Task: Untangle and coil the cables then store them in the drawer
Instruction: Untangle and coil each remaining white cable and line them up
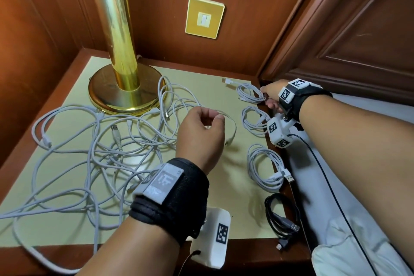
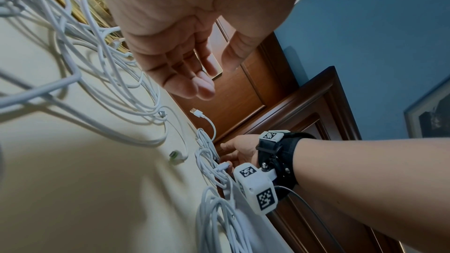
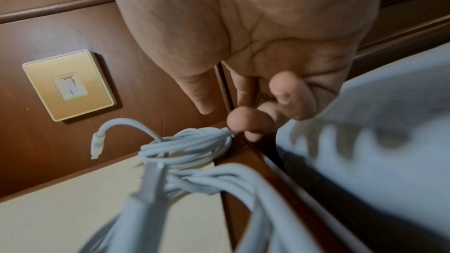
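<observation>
— Cables first: where are they lying?

— Tangled white charging cables (image 1: 94, 141) are sprawling over the left half of the cream tabletop (image 1: 215, 96), in front of the round brass lamp base (image 1: 125, 89). Three coiled white cables are sitting in a row along the tabletop's right edge, far (image 1: 251, 93), middle (image 1: 255, 121) and near (image 1: 266, 168), with a coiled black cable (image 1: 281, 217) nearest.

— And the hands?

— The left hand (image 1: 201, 130) is hovering above the tabletop, fingers loosely curled, gripping nothing. The right hand (image 1: 272, 96) is pinching the far coil's right rim between fingertip (image 3: 248, 120) and thumb.

— Which way is that coil pointing?

— It is lying flat, its loose plug end (image 1: 227, 81) trailing left toward the gold wall switch plate (image 1: 204, 17).
</observation>
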